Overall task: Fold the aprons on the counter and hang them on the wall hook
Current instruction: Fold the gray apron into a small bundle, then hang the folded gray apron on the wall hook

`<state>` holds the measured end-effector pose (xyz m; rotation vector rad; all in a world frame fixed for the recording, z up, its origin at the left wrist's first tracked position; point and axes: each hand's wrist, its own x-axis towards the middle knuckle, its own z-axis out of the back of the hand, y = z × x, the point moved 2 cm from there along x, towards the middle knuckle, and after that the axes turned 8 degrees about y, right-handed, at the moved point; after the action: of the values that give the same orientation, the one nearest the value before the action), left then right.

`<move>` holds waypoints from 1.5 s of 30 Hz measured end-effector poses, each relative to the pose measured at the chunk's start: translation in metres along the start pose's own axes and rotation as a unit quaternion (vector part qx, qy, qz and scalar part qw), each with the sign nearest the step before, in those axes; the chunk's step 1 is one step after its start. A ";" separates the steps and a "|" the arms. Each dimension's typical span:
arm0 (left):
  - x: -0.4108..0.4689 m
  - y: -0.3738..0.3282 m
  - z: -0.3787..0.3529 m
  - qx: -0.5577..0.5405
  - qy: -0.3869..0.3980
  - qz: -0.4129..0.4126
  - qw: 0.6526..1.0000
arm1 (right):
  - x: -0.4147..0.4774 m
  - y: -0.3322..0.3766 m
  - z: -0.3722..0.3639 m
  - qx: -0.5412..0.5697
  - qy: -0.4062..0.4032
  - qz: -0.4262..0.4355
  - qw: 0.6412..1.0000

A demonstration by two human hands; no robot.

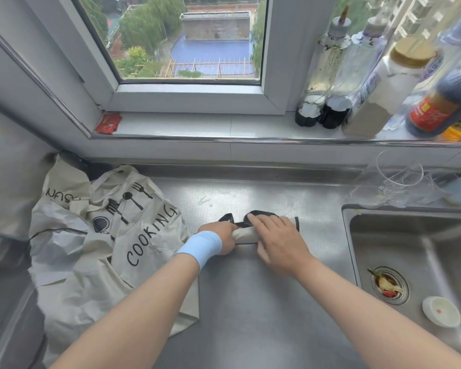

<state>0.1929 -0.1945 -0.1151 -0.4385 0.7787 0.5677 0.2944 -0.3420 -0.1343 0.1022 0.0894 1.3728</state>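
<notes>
A small folded cream apron bundle (pixel 244 234) with black straps lies on the steel counter (pixel 250 302) in the middle. My left hand (pixel 221 237), with a light blue wristband, grips its left end. Flat on top of the bundle presses my right hand (pixel 277 241), fingers spread toward the black strap (pixel 261 213). To the left lies a crumpled cream apron (pixel 112 241) printed with "COOKING" and utensil pictures, spread loosely on the counter. No wall hook shows in view.
A sink (pixel 421 251) with food scraps in its drain and a small white dish (pixel 441 311) is at the right. Glasses (pixel 399 179) stand behind the sink. Several bottles (pixel 378 83) line the window sill. A red packet (pixel 108 123) lies at the sill's left.
</notes>
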 end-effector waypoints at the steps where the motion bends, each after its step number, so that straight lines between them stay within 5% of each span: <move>1: -0.005 0.001 0.009 -0.005 0.005 -0.002 1.000 | 0.002 0.001 0.004 -0.007 0.005 -0.003 1.000; 12: -0.077 0.042 0.072 -0.058 0.015 0.007 0.998 | 0.078 0.024 0.106 0.071 0.262 0.022 0.962; 15: -0.107 0.049 0.080 -0.012 -0.030 -0.013 0.999 | 0.084 0.032 0.132 0.151 0.334 0.017 0.930; 20: -0.143 0.057 0.090 -0.109 -0.124 -0.074 0.983 | 0.090 0.062 0.184 0.205 0.375 0.015 0.904; 24: -0.174 0.070 0.096 -0.120 -0.191 -0.058 0.972 | 0.100 0.086 0.210 0.124 0.316 0.031 0.940; 27: -0.195 0.089 0.101 -0.207 -0.207 -0.069 0.954 | 0.102 0.109 0.208 -0.040 0.055 0.085 0.994; 29: -0.212 0.108 0.104 -0.318 -0.216 -0.095 0.918 | 0.094 0.134 0.205 -0.105 -0.082 0.108 0.985; 34: -0.242 0.117 0.098 -0.449 -0.192 -0.199 0.849 | 0.092 0.179 0.211 -0.193 -0.213 0.043 0.957; 37: -0.257 0.122 0.088 -0.448 -0.175 -0.273 0.833 | 0.095 0.193 0.221 -0.198 -0.227 0.014 0.954; 40: -0.270 0.129 0.079 -0.413 -0.116 -0.273 0.861 | 0.090 0.199 0.223 -0.185 -0.216 0.027 0.958; 43: -0.275 0.132 0.077 -0.367 -0.124 -0.226 0.894 | 0.082 0.208 0.226 -0.101 -0.204 0.006 0.974; 45: -0.277 0.134 0.078 -0.382 -0.160 -0.225 0.882 | 0.076 0.216 0.229 -0.006 -0.216 -0.026 0.976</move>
<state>-0.0093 -0.1343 0.1227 -1.1890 0.0825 0.4711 0.1274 -0.2300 0.1191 0.3839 -0.2792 1.2722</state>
